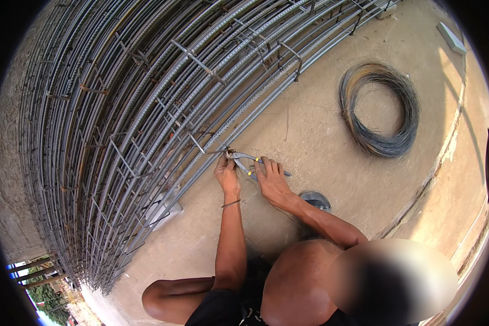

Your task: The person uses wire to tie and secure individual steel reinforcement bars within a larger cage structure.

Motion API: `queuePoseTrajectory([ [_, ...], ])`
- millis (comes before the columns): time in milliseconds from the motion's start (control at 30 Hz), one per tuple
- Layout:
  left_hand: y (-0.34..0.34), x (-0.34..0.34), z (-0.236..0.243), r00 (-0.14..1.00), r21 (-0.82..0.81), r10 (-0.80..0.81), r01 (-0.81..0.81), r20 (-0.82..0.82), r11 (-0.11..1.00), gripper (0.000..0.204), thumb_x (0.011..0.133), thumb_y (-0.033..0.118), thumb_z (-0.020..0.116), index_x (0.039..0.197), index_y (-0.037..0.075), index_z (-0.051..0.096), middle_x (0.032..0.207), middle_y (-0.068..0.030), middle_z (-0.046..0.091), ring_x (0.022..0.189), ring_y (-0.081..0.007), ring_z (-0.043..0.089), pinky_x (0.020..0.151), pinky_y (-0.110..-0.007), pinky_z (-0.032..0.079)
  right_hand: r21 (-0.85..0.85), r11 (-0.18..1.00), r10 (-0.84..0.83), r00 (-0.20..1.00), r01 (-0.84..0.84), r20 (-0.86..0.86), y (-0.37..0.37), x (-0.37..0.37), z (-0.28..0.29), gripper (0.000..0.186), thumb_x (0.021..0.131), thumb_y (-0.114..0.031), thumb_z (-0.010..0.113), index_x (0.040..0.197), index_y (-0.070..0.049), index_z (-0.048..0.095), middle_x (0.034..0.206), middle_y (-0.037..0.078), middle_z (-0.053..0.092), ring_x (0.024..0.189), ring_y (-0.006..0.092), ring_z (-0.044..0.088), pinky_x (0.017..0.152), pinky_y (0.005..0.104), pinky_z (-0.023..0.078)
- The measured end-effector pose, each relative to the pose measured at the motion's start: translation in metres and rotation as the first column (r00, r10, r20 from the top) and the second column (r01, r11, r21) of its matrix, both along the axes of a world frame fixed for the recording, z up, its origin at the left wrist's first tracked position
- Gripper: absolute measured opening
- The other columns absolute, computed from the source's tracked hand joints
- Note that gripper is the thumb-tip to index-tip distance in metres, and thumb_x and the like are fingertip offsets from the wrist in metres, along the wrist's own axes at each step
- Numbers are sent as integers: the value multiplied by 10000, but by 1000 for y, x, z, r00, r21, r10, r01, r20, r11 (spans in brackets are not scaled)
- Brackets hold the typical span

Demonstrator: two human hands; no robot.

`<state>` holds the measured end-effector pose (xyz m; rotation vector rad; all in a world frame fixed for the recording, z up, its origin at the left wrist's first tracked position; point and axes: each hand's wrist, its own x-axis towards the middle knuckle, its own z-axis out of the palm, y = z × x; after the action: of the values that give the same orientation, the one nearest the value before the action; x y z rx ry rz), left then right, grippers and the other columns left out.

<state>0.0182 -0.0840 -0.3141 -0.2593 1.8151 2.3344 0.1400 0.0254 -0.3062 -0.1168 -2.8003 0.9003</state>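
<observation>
Concrete floor (315, 130) borders ribbed rebar cages (142, 116). Beside the nearest bar, the right hand (273, 182) clasps end-cutting pincers (245, 156); whether the left hand (226, 173), at their head, pinches anything, I cannot tell. Keep fingertips outside the bite.

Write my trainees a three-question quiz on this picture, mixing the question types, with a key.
1. Multiple choice: how are the handles of the pincers held?
a) in the left hand only
b) in the right hand
c) in neither hand
2. True or false: the wire coil lies on top of the steel bars.
3. Fill in: a thin dark ____ circles the left wrist.

Key:
1. b, the right hand.
2. False; the wire coil lies on the floor, apart from the steel bars.
3. band.
</observation>
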Motion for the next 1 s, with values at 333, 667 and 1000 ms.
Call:
queuePoseTrajectory([
  [333,-8,6,1,998,-104,-62,62,0,993,297,939,45,582,1216,-62,602,1057,-72,667,897,-142,631,747,-249,490,146,981,-141,986,127,92,-24,1,4,515,882,-127,473,1349,87,438,1385,297,377,1241,413,400,990,599,350],
  [667,-13,5,-7,995,-56,-65,69,77,996,309,951,109,601,1238,-6,608,1093,-64,675,957,-166,648,793,-286,496,265,961,-97,992,73,80,-14,-8,-2,488,875,-151,490,1325,38,499,1289,226,453,1107,325,470,861,490,435],
  [1000,-9,10,-2,992,272,-65,34,106,962,310,945,75,565,1245,-4,567,1178,-98,641,1031,-196,629,879,-336,502,-81,987,-116,967,138,227,-13,-8,-9,292,855,-112,509,1109,29,534,1074,216,517,966,369,529,799,473,460],
])
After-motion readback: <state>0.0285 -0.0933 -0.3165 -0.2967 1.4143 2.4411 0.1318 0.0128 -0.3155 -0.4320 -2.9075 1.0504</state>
